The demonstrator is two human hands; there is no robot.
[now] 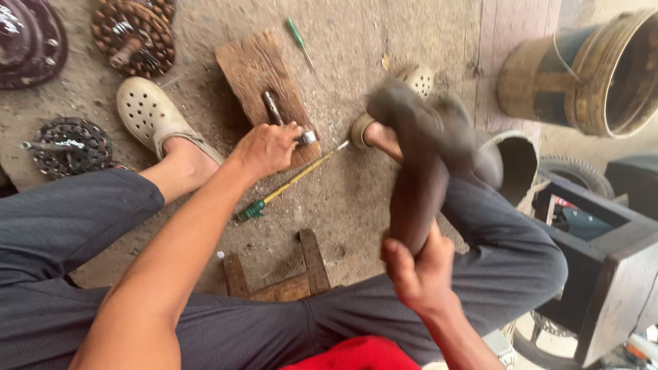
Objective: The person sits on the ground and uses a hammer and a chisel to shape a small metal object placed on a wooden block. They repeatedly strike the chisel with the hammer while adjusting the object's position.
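Left hand [269,147]: closed around a small metal part [306,138], pinning it on the wooden block [264,85] near the block's lower right corner
Right hand [419,274]: gripping the handle of a hammer [418,147], head raised and blurred (mid-swing, by the look of it)
Metal rod [271,107]: lies along the block, just above the left hand
Screwdriver [291,183]: on the floor beside the block, tip toward the part
Doing it well: I judge the strike should land square on the part, fingers kept low and clear, block flat on the floor [356,199]
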